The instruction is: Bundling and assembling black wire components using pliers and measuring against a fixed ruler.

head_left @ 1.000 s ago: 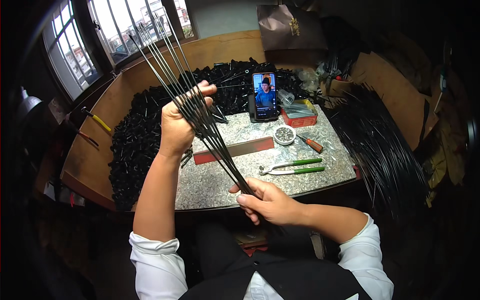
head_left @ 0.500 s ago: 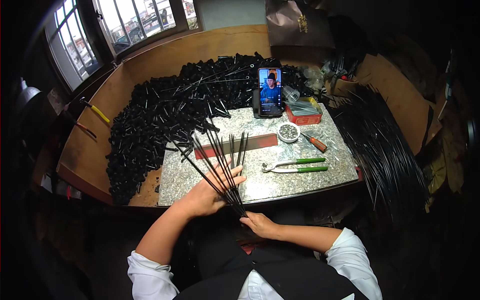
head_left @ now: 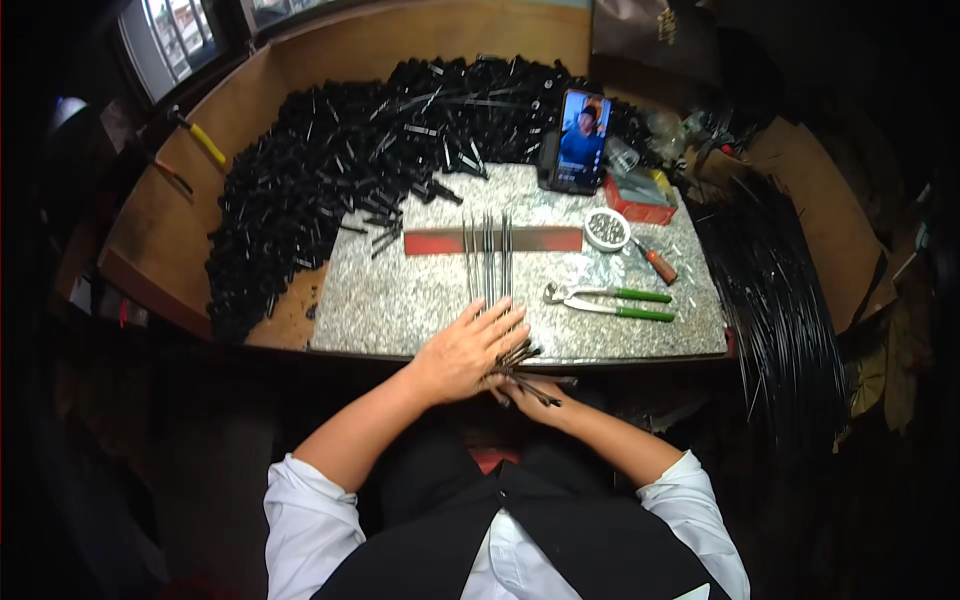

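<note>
My left hand (head_left: 465,352) lies palm down with its fingers stretched out over several thin black rods (head_left: 488,262). The rods rest side by side across a flat red and brown bar (head_left: 430,242) on the speckled stone slab (head_left: 370,310). At the slab's front edge, my right hand (head_left: 545,397) is closed round black rods, partly beneath my left hand. Dark rod ends (head_left: 530,382) stick out to the right over it. Most of the right fingers are hidden.
Green-handled pincers (head_left: 615,301), an orange-handled screwdriver (head_left: 657,264), a white bowl of small metal pieces (head_left: 606,230), a red box (head_left: 640,200) and a propped phone (head_left: 583,140) are on the slab. Black parts (head_left: 330,170) heap up at left; long black rods (head_left: 785,300) lie at right.
The fanned rods no longer stand up from my right hand; rod ends now point right. My left hand has flattened over the rods on the bar. The view has shifted.
</note>
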`<state>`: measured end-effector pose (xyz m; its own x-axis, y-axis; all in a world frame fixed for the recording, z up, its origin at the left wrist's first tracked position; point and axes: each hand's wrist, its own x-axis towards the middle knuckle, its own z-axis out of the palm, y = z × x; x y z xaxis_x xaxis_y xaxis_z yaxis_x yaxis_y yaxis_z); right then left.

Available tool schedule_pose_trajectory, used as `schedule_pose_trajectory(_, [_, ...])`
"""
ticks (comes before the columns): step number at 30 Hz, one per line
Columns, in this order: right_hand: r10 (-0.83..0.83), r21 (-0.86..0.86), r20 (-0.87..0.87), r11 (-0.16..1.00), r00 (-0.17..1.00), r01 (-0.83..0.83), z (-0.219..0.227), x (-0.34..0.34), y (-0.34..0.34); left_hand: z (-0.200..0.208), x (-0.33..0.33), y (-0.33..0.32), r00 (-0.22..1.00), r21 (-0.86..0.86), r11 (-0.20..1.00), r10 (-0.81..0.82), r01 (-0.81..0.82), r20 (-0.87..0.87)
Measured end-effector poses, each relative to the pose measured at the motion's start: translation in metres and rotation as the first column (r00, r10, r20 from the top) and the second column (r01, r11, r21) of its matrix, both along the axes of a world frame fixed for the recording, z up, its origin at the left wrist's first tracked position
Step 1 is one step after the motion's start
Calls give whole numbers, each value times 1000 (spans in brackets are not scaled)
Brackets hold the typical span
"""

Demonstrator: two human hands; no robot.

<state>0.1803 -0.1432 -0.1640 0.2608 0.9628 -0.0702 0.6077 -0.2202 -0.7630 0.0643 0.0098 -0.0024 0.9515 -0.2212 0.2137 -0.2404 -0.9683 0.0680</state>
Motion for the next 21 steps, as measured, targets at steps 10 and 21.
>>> schedule_pose_trajectory(10, [42, -71, 79, 997, 996, -36, 93, -2, -35, -8, 3, 5, 979, -82, 977, 201, -199, 21])
schedule_pose_trajectory(21, [140, -15, 97, 990, 985, -139, 166, -5, -44, -13, 3, 3, 988, -122, 984, 139, -131, 62])
